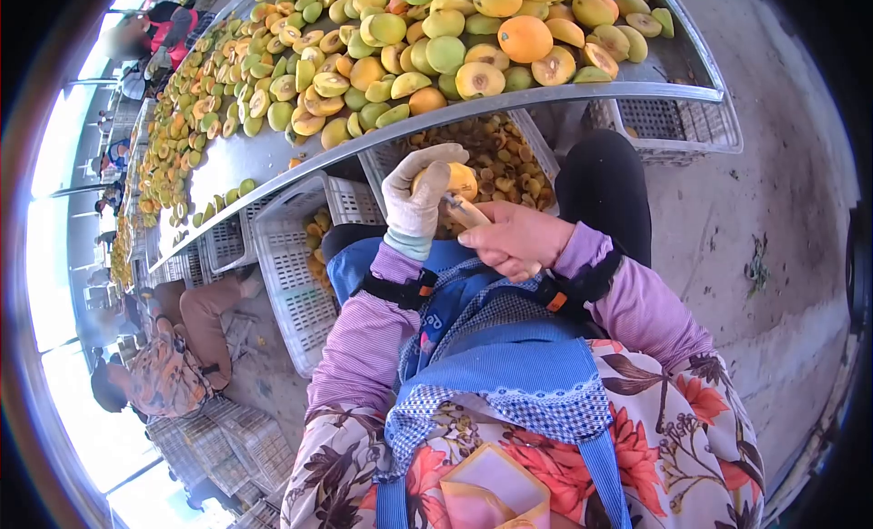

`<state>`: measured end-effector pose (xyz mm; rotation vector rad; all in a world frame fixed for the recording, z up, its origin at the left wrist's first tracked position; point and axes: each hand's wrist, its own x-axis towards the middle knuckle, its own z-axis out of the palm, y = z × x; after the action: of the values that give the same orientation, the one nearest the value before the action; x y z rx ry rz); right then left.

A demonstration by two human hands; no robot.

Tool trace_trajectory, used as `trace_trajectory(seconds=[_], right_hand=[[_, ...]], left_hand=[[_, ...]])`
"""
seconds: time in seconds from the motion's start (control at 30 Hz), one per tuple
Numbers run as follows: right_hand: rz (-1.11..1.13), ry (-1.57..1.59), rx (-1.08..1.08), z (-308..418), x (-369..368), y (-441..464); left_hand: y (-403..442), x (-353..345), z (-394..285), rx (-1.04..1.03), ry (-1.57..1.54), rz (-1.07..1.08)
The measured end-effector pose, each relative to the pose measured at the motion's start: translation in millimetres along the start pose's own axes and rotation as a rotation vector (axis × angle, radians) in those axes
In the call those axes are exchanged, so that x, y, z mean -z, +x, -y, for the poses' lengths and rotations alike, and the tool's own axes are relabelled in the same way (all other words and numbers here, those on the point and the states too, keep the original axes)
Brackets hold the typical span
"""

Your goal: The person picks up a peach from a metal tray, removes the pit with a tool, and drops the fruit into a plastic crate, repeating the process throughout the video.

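My left hand (pixel 418 191), in a white glove, is closed around a yellow-orange fruit (pixel 462 181). My bare right hand (pixel 516 238) grips a small tool with a pale wooden-looking handle (pixel 467 212). The tool's metal end touches or nearly touches the fruit; its exact shape is too small to make out. Both hands are above my lap, in front of a crate (pixel 543 147) of small yellow-brown fruit pieces. Just beyond, a metal table (pixel 518 100) carries many green, yellow and orange fruits, a lot of them cut in half with brown centres showing.
A white plastic crate (pixel 296 297) with fruit pieces stands left of my legs, and another crate (pixel 714 124) is under the table's right end. A seated person (pixel 168 374) is at the left, near stacked crates (pixel 227 443). Concrete floor (pixel 727 283) lies on the right.
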<state>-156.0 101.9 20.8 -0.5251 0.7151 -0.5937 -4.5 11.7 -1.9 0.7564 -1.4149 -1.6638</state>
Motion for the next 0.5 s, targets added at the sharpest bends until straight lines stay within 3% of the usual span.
trace_trajectory(seconds=[0.03, 0.13, 0.3, 0.47, 0.5], right_hand=[[0.101, 0.219, -0.037, -1.9, 4.4, 1.8], [0.295, 0.345, 0.000, -8.5, 8.4, 7.2], [0.210, 0.259, 0.053, -6.6, 0.9, 3.7], [0.336, 0.359, 0.125, -8.4, -0.2, 7.0], [0.371, 0.371, 0.150, -9.3, -4.5, 6.0]], left_hand=[[-2.1, -2.3, -0.3, 0.023, -0.060, -0.019], [-3.1, -7.2, -5.6, 0.012, -0.121, -0.038], [-5.4, -24.5, -11.8, 0.034, -0.339, -0.179], [-5.4, -21.6, -3.3, 0.128, -0.393, -0.296], [-5.8, -18.3, -7.4, 0.245, -0.523, -0.351]])
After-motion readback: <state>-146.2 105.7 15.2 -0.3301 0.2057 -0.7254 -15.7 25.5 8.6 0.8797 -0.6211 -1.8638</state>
